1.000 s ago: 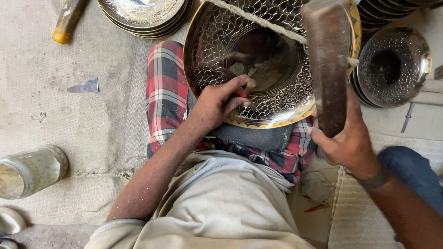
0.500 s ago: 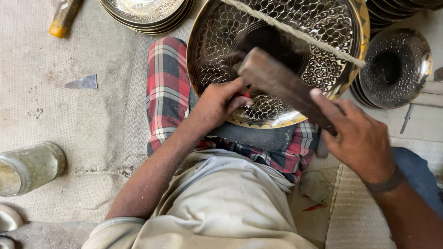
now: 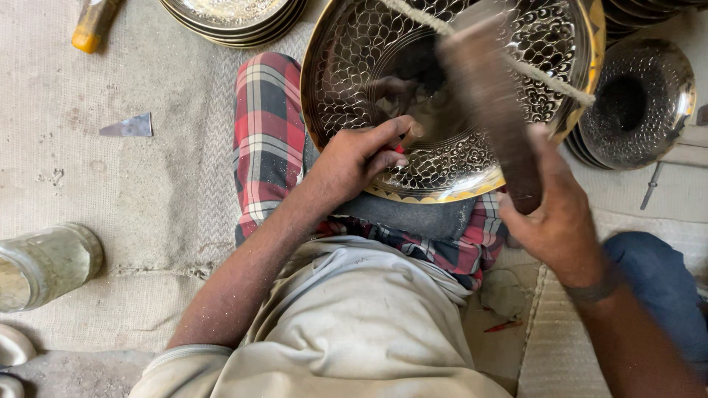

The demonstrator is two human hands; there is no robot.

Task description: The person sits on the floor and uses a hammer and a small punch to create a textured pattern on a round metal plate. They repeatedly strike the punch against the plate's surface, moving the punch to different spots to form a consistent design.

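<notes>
A large engraved brass bowl point(image 3: 509, 158), patterned with scale-like cuts and edged in gold, is propped on the lap at the twelve o'clock position of the view, resting against a red checked cloth point(image 3: 267, 140) and a dark pad point(image 3: 409, 215). A taut cord point(image 3: 549, 77) is stretched across its mouth from eleven to three o'clock.

At five o'clock the right hand point(image 3: 554, 215) is seen clamped around the handle of a wooden mallet point(image 3: 488, 103), whose blurred head is raised over the bowl's inside, toward twelve o'clock from the hand.

At the centre the left hand point(image 3: 354, 161) is laid on the bowl's lower inner wall, its fingers pinched together on a small chisel point(image 3: 402, 144) with a red part, the tip being set against the metal.

At three o'clock a stack of darker engraved bowls point(image 3: 641, 103) is found just beside the large one, with a thin metal tool point(image 3: 650, 186) below it. At eleven o'clock another stack of brass plates point(image 3: 232, 18) is cut by the top edge.

At nine o'clock a glass jar point(image 3: 46, 262) is lying on the woven mat point(image 3: 96, 199). A yellow-handled tool point(image 3: 92, 26) is seen at ten o'clock, and beneath it a small triangular metal offcut point(image 3: 131, 127).
</notes>
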